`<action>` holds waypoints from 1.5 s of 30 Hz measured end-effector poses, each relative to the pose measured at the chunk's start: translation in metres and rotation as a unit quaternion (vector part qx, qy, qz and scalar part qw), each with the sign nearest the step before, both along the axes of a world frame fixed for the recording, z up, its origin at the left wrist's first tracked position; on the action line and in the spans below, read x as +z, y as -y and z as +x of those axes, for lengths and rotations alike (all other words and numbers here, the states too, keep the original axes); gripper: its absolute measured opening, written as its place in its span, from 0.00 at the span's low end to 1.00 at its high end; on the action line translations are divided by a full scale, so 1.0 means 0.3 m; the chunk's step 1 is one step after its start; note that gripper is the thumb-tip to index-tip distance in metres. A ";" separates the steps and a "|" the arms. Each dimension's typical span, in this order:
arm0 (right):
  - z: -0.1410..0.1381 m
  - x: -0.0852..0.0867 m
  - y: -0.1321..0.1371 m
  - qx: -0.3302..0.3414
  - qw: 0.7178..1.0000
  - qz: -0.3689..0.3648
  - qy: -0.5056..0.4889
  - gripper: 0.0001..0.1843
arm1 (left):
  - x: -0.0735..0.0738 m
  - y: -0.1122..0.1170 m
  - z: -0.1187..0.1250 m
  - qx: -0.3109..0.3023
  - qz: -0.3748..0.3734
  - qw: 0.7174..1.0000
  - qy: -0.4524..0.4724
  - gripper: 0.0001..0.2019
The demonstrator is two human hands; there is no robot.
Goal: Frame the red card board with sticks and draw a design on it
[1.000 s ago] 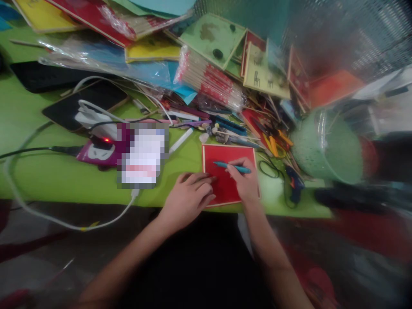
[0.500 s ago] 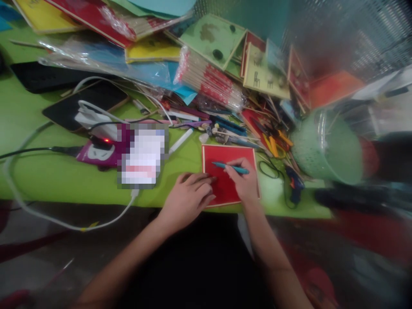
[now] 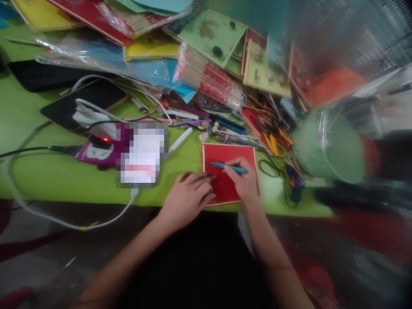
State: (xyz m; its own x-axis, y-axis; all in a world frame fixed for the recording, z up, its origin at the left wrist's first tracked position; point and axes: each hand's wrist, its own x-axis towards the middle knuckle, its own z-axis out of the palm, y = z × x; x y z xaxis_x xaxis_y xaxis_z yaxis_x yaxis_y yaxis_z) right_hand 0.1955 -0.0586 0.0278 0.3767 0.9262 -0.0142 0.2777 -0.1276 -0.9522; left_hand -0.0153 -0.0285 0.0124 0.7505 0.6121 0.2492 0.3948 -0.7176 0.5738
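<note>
A red square panel [image 3: 227, 152] with thin light wooden edging lies near the front edge of the green table. My right hand [image 3: 245, 180] rests over its right side, closed around a teal marker pen [image 3: 230, 167]. The pen points left, its tip at the panel's left-centre; whether it touches the surface I cannot tell. Across the panel's lower left corner lies my left hand [image 3: 189, 198], palm down with fingers stretched out over the red surface. I can make out no drawn mark on the panel.
Left of the panel are a white marker [image 3: 180, 140], a blurred-out phone [image 3: 143, 152] on its cable and a purple power strip [image 3: 96, 154]. To the right lie a glue gun [image 3: 294, 184], orange-handled scissors [image 3: 275, 143] and a green basket [image 3: 325, 146]. Stick bundles [image 3: 209, 79] and framed panels crowd the back.
The pen and my right hand have shifted very slightly left. My left hand stays in place on the panel, and the whole view has drifted a little.
</note>
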 end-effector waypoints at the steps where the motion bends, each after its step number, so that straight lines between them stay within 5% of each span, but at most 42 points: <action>1: 0.000 -0.001 0.000 0.000 1.000 0.000 -0.001 0.08 | 0.000 -0.001 0.000 -0.001 0.001 1.000 0.000 0.08; 23: 0.003 0.002 0.002 -0.025 0.999 0.011 -0.022 0.06 | 0.003 -0.001 -0.002 -0.003 -0.011 1.000 0.001 0.08; 31: 0.049 -0.025 0.005 -0.171 0.982 0.078 -0.007 0.05 | -0.010 0.000 -0.004 -0.005 -0.013 1.000 0.010 0.07; 45: 0.043 -0.011 0.001 -0.137 0.989 0.053 0.009 0.05 | -0.004 -0.003 -0.003 -0.007 -0.012 1.000 0.009 0.07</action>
